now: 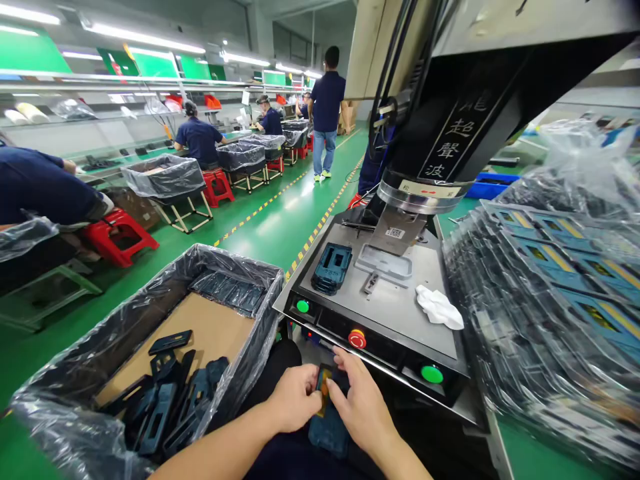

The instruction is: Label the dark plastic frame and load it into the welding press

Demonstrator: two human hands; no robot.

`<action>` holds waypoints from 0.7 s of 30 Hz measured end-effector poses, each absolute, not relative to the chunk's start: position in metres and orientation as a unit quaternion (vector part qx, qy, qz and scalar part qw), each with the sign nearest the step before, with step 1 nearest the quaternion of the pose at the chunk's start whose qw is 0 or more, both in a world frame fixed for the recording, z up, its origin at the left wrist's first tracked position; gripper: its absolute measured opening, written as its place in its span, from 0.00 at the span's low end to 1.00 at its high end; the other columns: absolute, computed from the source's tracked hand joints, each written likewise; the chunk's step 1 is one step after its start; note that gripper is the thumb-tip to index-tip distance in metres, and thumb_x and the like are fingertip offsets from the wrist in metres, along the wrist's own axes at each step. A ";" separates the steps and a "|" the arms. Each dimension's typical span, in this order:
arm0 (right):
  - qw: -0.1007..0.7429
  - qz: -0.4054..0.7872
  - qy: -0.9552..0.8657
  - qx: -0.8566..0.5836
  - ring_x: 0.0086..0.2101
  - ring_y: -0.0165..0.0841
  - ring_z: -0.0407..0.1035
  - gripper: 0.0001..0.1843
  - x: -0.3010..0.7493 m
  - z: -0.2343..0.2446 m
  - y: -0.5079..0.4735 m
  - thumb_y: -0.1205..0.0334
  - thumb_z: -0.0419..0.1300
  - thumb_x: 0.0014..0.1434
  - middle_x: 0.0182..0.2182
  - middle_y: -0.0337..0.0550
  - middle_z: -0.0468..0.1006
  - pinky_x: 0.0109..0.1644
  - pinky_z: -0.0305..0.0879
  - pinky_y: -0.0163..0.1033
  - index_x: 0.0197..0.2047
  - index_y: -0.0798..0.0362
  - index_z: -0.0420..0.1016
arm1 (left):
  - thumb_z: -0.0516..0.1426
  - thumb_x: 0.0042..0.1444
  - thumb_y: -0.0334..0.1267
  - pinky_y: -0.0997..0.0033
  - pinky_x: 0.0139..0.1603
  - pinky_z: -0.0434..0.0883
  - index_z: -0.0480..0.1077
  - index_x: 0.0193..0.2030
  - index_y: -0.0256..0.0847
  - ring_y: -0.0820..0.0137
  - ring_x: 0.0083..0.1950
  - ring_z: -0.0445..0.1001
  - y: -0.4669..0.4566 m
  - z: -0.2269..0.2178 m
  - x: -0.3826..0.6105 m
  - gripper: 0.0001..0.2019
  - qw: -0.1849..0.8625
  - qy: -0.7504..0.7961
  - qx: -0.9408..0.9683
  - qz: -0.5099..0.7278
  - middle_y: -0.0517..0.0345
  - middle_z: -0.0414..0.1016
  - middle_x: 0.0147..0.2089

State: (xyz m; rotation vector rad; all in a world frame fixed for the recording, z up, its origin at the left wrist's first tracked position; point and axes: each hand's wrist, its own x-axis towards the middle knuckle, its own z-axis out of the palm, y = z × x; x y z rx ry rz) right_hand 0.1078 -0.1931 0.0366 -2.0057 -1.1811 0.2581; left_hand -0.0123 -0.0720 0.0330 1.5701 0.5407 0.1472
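Filling the upper right of the frame, the ultrasonic welding press (450, 133) hangs over its steel work plate (400, 300), where a dark blue fixture (331, 268) sits empty at centre frame with a white rag (439, 308) to its right. At lower left, the lined carton (165, 353) holds loose dark plastic parts, and stacked trays under film (550, 280) crowd the right edge. At bottom centre, the left hand (295, 399) and right hand (361, 405) are both closed around a small dark housing (327, 387) with an orange insert, held in the lap just below the red stop button (357, 339). This looks like the fitting-together step; next the joined piece would need seating squarely in the fixture.
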 end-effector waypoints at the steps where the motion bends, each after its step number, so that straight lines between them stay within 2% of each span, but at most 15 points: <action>1: 0.390 0.071 -0.465 -0.792 0.54 0.43 0.66 0.28 0.105 0.036 -0.195 0.58 0.53 0.61 0.55 0.50 0.68 0.59 0.67 0.51 0.64 0.50 0.60 | 0.55 0.44 0.29 0.73 0.34 0.64 0.68 0.32 0.37 0.73 0.31 0.68 -0.072 0.034 -0.011 0.07 0.704 0.251 0.659 0.087 0.60 0.72 0.29; 4: 0.376 0.015 -0.475 -0.796 0.61 0.46 0.58 0.34 0.091 0.033 -0.199 0.57 0.56 0.62 0.62 0.52 0.59 0.62 0.63 0.55 0.69 0.49 0.50 | 0.58 0.45 0.33 0.69 0.38 0.69 0.69 0.38 0.36 0.69 0.36 0.74 -0.069 0.039 -0.007 0.11 0.763 0.318 0.542 0.152 0.53 0.76 0.35; 7: 0.334 0.004 -0.495 -0.802 0.61 0.50 0.57 0.44 0.076 0.027 -0.202 0.60 0.61 0.56 0.64 0.54 0.55 0.61 0.64 0.57 0.70 0.47 0.44 | 0.61 0.43 0.37 0.67 0.39 0.71 0.69 0.40 0.36 0.66 0.37 0.76 -0.068 0.044 -0.004 0.15 0.798 0.372 0.440 0.178 0.49 0.78 0.39; 9: 0.307 -0.010 -0.503 -0.808 0.60 0.53 0.57 0.47 0.071 0.023 -0.203 0.63 0.63 0.53 0.64 0.55 0.54 0.60 0.65 0.59 0.71 0.46 0.42 | 0.62 0.42 0.37 0.65 0.41 0.72 0.69 0.41 0.35 0.65 0.39 0.76 -0.069 0.045 -0.004 0.17 0.808 0.384 0.407 0.184 0.48 0.78 0.41; 13: 0.291 -0.019 -0.517 -0.805 0.59 0.54 0.59 0.44 0.076 0.023 -0.203 0.65 0.59 0.54 0.63 0.57 0.55 0.59 0.65 0.60 0.70 0.44 0.44 | 0.64 0.42 0.39 0.62 0.47 0.73 0.69 0.43 0.36 0.64 0.43 0.77 -0.078 0.045 -0.006 0.20 0.826 0.375 0.378 0.186 0.47 0.78 0.44; 17: 0.314 0.037 -0.522 -0.792 0.58 0.49 0.61 0.38 0.099 0.048 -0.207 0.64 0.58 0.53 0.62 0.56 0.56 0.60 0.66 0.54 0.66 0.47 0.51 | 0.61 0.51 0.45 0.60 0.52 0.71 0.68 0.50 0.37 0.63 0.49 0.76 -0.075 0.043 -0.011 0.22 0.839 0.321 0.409 0.159 0.45 0.76 0.51; 19: 0.329 0.048 -0.529 -0.780 0.59 0.47 0.60 0.36 0.119 0.068 -0.211 0.62 0.58 0.53 0.61 0.55 0.58 0.62 0.63 0.52 0.65 0.50 0.54 | 0.57 0.55 0.50 0.60 0.53 0.70 0.65 0.55 0.38 0.61 0.53 0.74 -0.060 0.038 -0.015 0.25 0.803 0.336 0.462 0.171 0.43 0.73 0.55; 21: 0.336 0.038 -0.531 -0.777 0.59 0.47 0.59 0.35 0.146 0.089 -0.214 0.61 0.58 0.53 0.60 0.55 0.61 0.64 0.60 0.52 0.64 0.52 0.57 | 0.55 0.56 0.51 0.59 0.56 0.69 0.63 0.58 0.37 0.60 0.58 0.71 -0.037 0.027 -0.018 0.27 0.703 0.383 0.562 0.211 0.42 0.70 0.58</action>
